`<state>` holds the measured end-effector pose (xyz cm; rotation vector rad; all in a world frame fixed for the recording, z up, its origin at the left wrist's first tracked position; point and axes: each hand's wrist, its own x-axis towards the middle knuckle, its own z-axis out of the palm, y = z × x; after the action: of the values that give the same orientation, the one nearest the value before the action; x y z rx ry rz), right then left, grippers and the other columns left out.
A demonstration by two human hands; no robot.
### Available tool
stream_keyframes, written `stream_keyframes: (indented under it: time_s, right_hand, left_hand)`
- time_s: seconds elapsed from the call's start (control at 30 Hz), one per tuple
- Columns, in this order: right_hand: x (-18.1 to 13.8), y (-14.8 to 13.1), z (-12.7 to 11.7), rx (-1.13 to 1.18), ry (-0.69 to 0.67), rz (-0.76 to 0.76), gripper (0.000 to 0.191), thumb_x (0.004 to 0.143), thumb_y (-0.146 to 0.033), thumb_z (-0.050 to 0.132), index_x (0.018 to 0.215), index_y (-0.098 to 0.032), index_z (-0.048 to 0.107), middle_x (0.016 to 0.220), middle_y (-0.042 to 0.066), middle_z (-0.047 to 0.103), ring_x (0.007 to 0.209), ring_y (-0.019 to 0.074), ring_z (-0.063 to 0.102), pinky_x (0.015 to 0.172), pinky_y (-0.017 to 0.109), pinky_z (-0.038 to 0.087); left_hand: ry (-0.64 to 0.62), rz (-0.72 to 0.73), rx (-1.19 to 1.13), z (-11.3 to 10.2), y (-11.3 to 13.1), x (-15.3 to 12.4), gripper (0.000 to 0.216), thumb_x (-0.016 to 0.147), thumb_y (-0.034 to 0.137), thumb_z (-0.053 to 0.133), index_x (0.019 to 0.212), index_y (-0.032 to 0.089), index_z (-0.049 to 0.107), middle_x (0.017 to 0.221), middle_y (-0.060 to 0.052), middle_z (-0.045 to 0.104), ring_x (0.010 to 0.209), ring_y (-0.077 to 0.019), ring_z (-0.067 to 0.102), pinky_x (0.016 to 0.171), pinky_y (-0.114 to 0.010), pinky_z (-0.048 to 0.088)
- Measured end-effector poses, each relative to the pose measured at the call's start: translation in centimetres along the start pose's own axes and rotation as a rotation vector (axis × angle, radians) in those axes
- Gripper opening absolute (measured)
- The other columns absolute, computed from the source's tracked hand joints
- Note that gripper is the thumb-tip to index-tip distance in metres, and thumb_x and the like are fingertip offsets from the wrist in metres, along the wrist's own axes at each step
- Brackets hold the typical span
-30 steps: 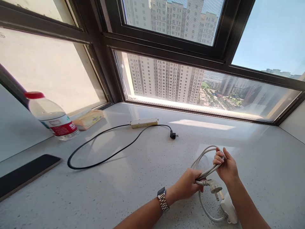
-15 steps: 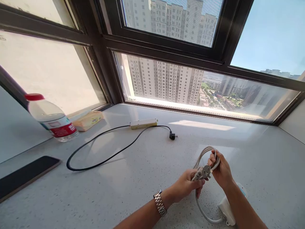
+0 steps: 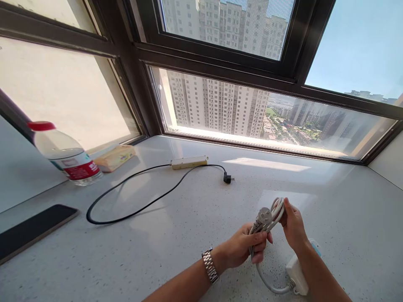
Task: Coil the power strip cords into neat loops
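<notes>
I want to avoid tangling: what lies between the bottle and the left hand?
In the head view, a loop of black cord lies on the countertop between the bottle and the left hand.

One head-worn view — forward and down, close over the speckled surface [image 3: 141, 247]

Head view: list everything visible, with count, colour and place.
cable: 1, pale grey, coiled in both hands
three-pin plug: 1, grey, above the left hand
socket unit: 1, white, partly behind the right forearm
long block: 1, pale yellow and white, near the window
cord with plug: 1, black, looped on the counter
bottle: 1, clear, red cap, left
soft pack: 1, pale orange, beside the bottle
phone-like slab: 1, black, left edge
counter: 1, speckled white, beneath
window frames: several, dark brown, behind
buildings: several, pale, outside
watch: 1, silver band, left wrist
hands: left, right
</notes>
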<state>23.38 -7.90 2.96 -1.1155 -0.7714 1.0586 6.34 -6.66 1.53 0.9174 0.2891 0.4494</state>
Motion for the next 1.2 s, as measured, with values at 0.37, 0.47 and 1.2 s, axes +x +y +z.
stream_keyframes:
  time_s: [0.37, 0.47, 1.2]
  right_hand:
    - [-0.1, 0.3, -1.3, -0.781, -0.85, -0.03, 0.067, 0.065, -0.06, 0.073, 0.117, -0.02, 0.06, 0.096, 0.007, 0.065, 0.081, 0.0213, 0.061, 0.069, 0.03, 0.046]
    - [-0.3, 0.0, -1.2, -0.889, -0.873, 0.08, 0.058, 0.063, -0.051, 0.077, 0.109, -0.02, 0.06, 0.092, 0.004, 0.063, 0.077, 0.019, 0.058, 0.062, 0.025, 0.043]
    - [3.9, 2.2, -4.0, -0.284, 0.173, -0.378, 0.053, 0.051, -0.044, 0.083, 0.092, -0.019, 0.062, 0.084, 0.002, 0.058, 0.066, 0.0145, 0.052, 0.055, 0.026, 0.043]
  left_hand:
    - [0.556, 0.425, -0.323, -2.9, 10.0, 2.3, 0.026, 0.079, 0.032, 0.059, 0.065, 0.018, 0.042, 0.042, 0.013, 0.019, 0.029, -0.0022, 0.016, 0.034, -0.017, 0.019]
    - [0.499, 0.493, -0.311, -2.3, 12.2, 1.9, 0.027, 0.081, 0.03, 0.055, 0.061, 0.018, 0.042, 0.042, 0.012, 0.017, 0.029, -0.0027, 0.015, 0.033, -0.016, 0.02]
    - [0.115, 0.055, -0.027, 0.2, 10.4, 1.1, 0.045, 0.066, 0.046, 0.071, 0.053, 0.017, 0.039, 0.036, 0.013, 0.021, 0.028, -0.0005, 0.011, 0.03, -0.014, 0.021]
